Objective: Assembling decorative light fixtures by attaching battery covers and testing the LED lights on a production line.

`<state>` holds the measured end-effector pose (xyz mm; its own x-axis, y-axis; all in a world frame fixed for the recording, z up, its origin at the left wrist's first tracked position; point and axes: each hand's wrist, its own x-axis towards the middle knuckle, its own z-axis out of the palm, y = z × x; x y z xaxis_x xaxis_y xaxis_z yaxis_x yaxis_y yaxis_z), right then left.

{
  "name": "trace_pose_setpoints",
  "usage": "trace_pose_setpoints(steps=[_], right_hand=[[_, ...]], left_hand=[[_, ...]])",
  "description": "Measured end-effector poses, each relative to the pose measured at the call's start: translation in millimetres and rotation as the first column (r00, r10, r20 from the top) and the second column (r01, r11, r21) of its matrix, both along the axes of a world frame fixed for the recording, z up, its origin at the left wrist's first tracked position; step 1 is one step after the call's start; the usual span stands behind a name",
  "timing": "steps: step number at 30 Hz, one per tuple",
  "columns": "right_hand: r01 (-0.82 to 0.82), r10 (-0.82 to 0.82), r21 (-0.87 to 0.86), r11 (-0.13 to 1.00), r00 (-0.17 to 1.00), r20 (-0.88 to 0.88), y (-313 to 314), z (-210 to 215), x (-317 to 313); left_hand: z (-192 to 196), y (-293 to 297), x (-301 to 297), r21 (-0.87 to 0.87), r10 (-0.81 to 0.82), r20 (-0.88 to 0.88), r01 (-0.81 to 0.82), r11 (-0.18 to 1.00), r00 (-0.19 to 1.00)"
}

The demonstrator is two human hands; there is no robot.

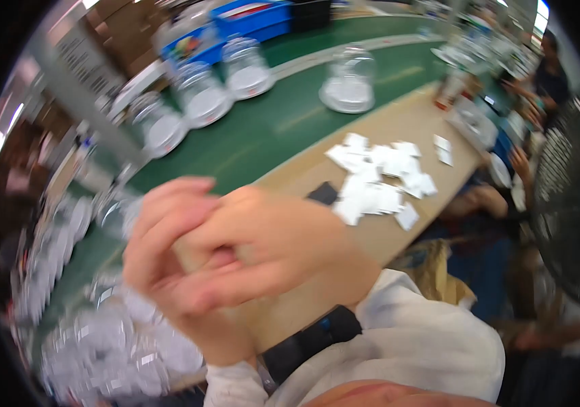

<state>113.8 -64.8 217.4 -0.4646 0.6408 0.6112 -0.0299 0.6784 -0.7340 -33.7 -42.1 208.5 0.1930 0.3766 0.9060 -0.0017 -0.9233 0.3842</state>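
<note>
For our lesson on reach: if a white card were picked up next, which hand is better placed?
Probably the right hand: it appears nearer the white cards, while the left hand sits farther left, nearer the clear domes. The hands overlap and are blurred, so their grip is unclear.

Blue bins (256,26) up ahead of you, brown cartons (126,32) to their left, and a black fan (570,197) at your right!

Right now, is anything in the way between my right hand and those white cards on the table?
Seemingly one thing: in this view, a dark flat object lies on the tan table between your right hand and the white cards, just left of the pile. It looks low enough to reach over.
</note>
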Motion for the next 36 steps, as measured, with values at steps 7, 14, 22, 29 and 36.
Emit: trace_pose_setpoints(steps=[7, 14, 22, 29, 36], right_hand=[[0.108, -0.135, -0.135, 0.985, 0.968, -0.209, -12.5, -7.6, 11.5], [-0.139, 0.13, -0.028, 0.99, 0.969, -0.211, -5.4, -15.7, 19.3], [0.068, -0.069, -0.078, 0.995, 0.997, -0.015, -16.9, -8.7, 23.8], [0.22, -0.222, -0.032, 0.975, 0.969, -0.106, -20.2, -9.6, -0.4], [0.243, -0.243, -0.014, 0.97, 0.964, -0.108, -17.4, -11.9, 4.7]], left_hand=[[-2.2, 14.7, 0.4, -0.202, -0.371, -0.087, 0.348, 0.915, 0.925], [-10.5, 6.3, -11.9, -0.185, -0.463, -0.032, 0.45, 0.874, 0.886], [-12.6, 10.8, 6.3, -0.117, -0.267, 0.086, 0.275, 0.954, 0.96], [-10.5, 11.3, 3.7, -0.063, -0.238, 0.132, 0.248, 0.967, 0.962], [-13.5, 12.7, 4.5, -0.095, -0.22, 0.093, 0.228, 0.969, 0.971]])
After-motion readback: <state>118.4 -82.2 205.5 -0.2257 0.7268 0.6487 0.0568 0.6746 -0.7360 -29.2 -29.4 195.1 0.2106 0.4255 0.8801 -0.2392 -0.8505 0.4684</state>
